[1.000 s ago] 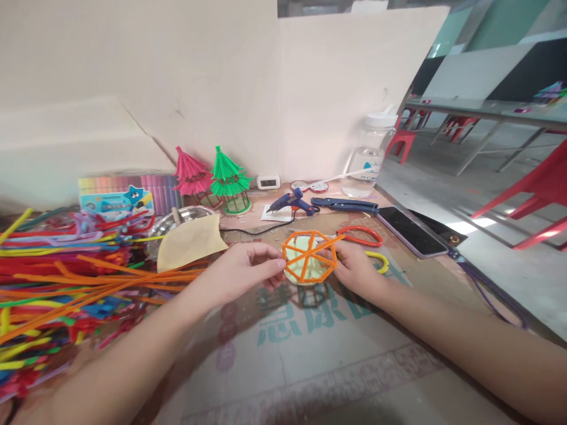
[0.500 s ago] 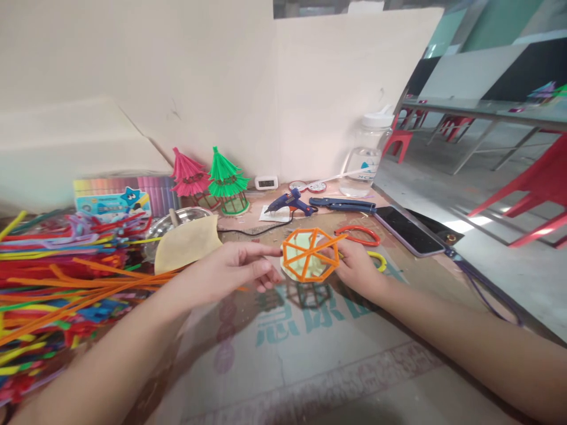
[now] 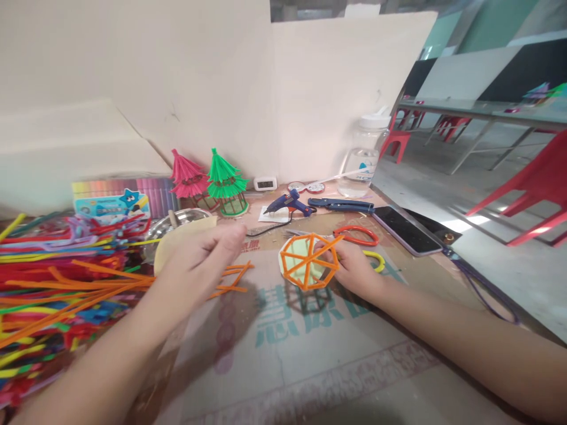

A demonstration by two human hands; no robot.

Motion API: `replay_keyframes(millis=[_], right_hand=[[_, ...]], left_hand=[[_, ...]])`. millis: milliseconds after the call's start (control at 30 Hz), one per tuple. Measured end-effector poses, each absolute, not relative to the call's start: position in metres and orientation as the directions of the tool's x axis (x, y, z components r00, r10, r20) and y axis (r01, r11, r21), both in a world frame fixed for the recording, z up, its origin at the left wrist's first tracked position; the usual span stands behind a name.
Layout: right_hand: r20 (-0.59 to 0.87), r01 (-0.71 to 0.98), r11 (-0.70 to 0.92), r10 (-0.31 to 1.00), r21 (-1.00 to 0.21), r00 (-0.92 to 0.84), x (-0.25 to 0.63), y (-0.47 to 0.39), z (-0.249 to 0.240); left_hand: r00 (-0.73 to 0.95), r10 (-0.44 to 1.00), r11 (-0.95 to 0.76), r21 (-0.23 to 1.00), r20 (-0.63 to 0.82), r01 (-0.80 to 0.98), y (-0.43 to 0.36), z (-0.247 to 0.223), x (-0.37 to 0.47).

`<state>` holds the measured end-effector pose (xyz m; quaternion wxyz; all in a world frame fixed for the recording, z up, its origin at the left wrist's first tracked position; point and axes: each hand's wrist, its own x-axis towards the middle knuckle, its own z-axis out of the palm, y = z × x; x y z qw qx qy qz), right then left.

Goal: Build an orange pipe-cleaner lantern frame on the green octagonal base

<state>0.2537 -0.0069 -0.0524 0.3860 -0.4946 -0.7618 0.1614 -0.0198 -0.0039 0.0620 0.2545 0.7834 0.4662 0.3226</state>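
My right hand (image 3: 354, 265) grips an orange wheel-like frame of pipe cleaners (image 3: 306, 260) at its right side. A pale disc (image 3: 290, 251) shows behind the spokes, and the frame is held above the cardboard, casting a shadow. Apart from it, to the left, is my left hand (image 3: 206, 257), blurred, with its fingers mostly hidden from view. Several orange pipe-cleaner pieces (image 3: 239, 270) lie on the board just right of the left hand. Behind that hand sits a yellowish sheet (image 3: 166, 248) over a metal bowl (image 3: 190, 213).
Pipe cleaners (image 3: 66, 283) heap at left. At the back stand a pink hut (image 3: 188, 177), a green hut (image 3: 227, 183), a small clock (image 3: 265, 183) and a bottle (image 3: 361, 159). A glue gun (image 3: 290, 202), blue-handled pliers (image 3: 341, 204), scissors (image 3: 358, 235) and a phone (image 3: 410, 230) lie beyond my right hand.
My left hand has come away from the orange frame and moved left, uncovering the loose orange pieces. The frame in my right hand has dropped slightly.
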Motion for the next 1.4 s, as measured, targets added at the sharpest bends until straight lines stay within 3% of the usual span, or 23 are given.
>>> replay_keyframes(millis=[167, 333, 533, 700, 933, 1133, 1267, 1400], right_hand=[[0.434, 0.615, 0.463, 0.876, -0.639, -0.209, 0.253, -0.007, -0.053], [0.443, 0.631, 0.448, 0.879, -0.633, -0.179, 0.253, -0.006, -0.056], [0.451, 0.623, 0.452, 0.876, -0.639, -0.174, 0.255, -0.005, -0.059], [0.449, 0.618, 0.450, 0.877, -0.644, -0.171, 0.254, -0.004, -0.060], [0.435, 0.620, 0.437, 0.885, -0.651, -0.168, 0.252, -0.005, -0.057], [0.475, 0.649, 0.475, 0.859, -0.595, -0.193, 0.253, -0.006, -0.058], [0.496, 0.668, 0.488, 0.845, -0.562, -0.200, 0.254, -0.005, -0.058], [0.509, 0.656, 0.510, 0.833, -0.556, -0.216, 0.255, -0.006, -0.058]], left_hand=[[0.467, 0.853, -0.485, 0.681, 0.232, 0.548, -0.002, 0.055, -0.014], [0.437, 0.888, -0.358, 0.810, 0.142, 0.465, -0.002, 0.050, -0.014], [0.397, 0.913, -0.301, 0.811, 0.093, 0.502, -0.010, 0.056, -0.008], [0.346, 0.929, -0.314, 0.772, 0.130, 0.553, -0.011, 0.056, -0.010], [0.484, 0.861, -0.446, 0.689, 0.156, 0.571, -0.008, 0.053, -0.012], [0.460, 0.866, -0.479, 0.595, 0.197, 0.646, -0.011, 0.054, -0.004], [0.541, 0.833, -0.505, 0.560, 0.116, 0.657, -0.008, 0.051, -0.004], [0.562, 0.826, -0.458, 0.634, 0.044, 0.623, -0.006, 0.048, -0.002]])
